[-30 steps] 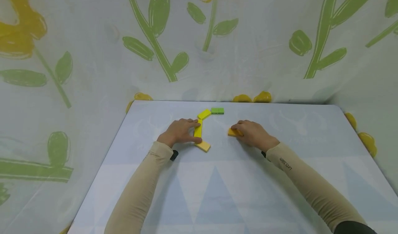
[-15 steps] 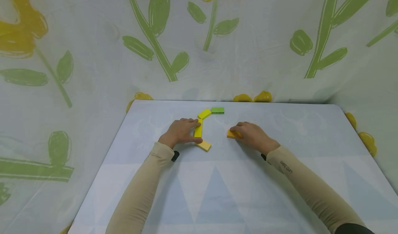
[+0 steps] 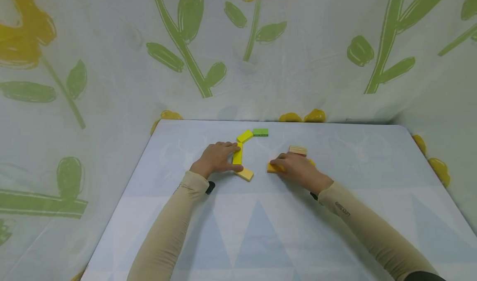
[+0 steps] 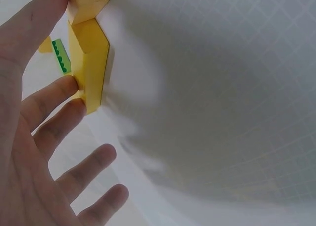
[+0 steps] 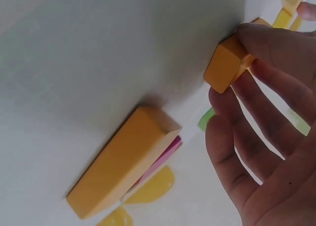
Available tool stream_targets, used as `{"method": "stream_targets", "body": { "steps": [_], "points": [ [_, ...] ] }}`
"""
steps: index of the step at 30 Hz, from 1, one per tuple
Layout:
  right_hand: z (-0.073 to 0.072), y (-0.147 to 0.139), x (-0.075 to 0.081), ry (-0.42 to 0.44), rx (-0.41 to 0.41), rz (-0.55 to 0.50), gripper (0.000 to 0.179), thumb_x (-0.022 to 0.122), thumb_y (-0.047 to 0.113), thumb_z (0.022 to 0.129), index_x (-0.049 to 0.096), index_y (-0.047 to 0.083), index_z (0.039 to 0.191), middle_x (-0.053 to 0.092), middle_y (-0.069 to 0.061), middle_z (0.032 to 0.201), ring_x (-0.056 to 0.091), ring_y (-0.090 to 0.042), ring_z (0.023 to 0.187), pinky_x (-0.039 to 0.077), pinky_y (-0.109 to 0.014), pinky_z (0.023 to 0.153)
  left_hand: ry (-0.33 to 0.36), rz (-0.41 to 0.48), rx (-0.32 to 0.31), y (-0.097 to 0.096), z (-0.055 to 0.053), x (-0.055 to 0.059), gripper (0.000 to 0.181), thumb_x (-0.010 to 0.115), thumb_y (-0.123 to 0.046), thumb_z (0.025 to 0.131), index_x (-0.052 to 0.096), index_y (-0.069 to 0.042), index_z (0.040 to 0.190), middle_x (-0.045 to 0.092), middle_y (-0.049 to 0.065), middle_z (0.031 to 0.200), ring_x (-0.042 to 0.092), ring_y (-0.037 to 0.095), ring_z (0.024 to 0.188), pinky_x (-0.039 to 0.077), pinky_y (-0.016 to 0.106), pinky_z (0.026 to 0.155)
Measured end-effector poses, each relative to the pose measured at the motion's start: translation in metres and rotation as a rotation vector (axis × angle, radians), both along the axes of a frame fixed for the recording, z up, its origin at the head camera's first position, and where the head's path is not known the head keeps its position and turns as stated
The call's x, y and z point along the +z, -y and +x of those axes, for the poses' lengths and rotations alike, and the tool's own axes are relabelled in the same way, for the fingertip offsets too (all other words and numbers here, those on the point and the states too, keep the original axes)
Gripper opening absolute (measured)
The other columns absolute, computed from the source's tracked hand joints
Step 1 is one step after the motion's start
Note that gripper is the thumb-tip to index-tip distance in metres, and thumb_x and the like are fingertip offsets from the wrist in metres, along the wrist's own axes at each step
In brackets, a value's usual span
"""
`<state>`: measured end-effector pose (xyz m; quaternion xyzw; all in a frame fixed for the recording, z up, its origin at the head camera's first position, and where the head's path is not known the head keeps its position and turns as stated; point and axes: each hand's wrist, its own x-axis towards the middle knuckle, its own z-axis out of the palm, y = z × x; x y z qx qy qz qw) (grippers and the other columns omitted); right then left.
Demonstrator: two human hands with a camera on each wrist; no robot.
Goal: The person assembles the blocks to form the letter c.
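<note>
Seemingly partway along, work with coloured blocks is spread before a flower-printed backdrop (image 3: 316, 73), on a pale table (image 3: 238, 231) patterned with triangles, beneath a person's tan sleeves (image 3: 158, 231). The left hand (image 3: 216, 158), fingers spread and nearly straight, spans a yellow block (image 3: 237, 157) and touches it without wrapping round it. The right hand (image 3: 299, 169) is closed at the fingertips, pinching an orange block (image 3: 273, 168) between thumb and fingers, its remaining fingers loosely bent. Apparently done: four blocks set end to end in a bend, with a green block (image 3: 261, 132) farthest, then a bright yellow block (image 3: 244, 136), the yellow one, and a pale yellow block (image 3: 244, 174) nearest the wearer. Apparently left: the orange block, well apart from that bend, plus pieces lying outside it, among them a second orange block (image 5: 121, 159), mostly hidden from the head view by the right hand, and a striped wooden piece (image 3: 298, 150). Smallest, a magenta sliver (image 5: 160, 159) shows beside the second orange block, possibly part of the wooden piece.
</note>
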<state>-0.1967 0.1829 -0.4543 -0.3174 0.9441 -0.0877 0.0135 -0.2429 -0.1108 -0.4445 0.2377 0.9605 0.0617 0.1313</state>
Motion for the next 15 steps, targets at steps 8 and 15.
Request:
{"method": "stream_targets", "body": {
  "steps": [8,15],
  "points": [
    [0.005,0.008,-0.003,0.036,0.018,0.032,0.041,0.082,0.018,0.087,0.073,0.016,0.127,0.071,-0.003,0.116,0.066,-0.022,0.104,0.057,-0.035,0.091,-0.005,0.001,0.017,-0.002,0.002,0.000,0.083,0.066,-0.069,0.086,0.048,-0.022,0.153,0.043,0.007,0.158,0.041,0.032,0.142,0.035,0.053,0.114],
    [0.012,0.015,-0.003,0.044,0.054,-0.007,0.040,0.082,0.018,0.087,0.073,0.017,0.127,0.071,-0.003,0.116,0.066,-0.023,0.105,0.057,-0.035,0.091,-0.003,-0.011,0.014,-0.003,0.002,-0.001,0.083,0.064,-0.070,0.087,0.047,-0.023,0.153,0.042,0.006,0.159,0.040,0.031,0.143,0.035,0.053,0.114]
  ]
}}
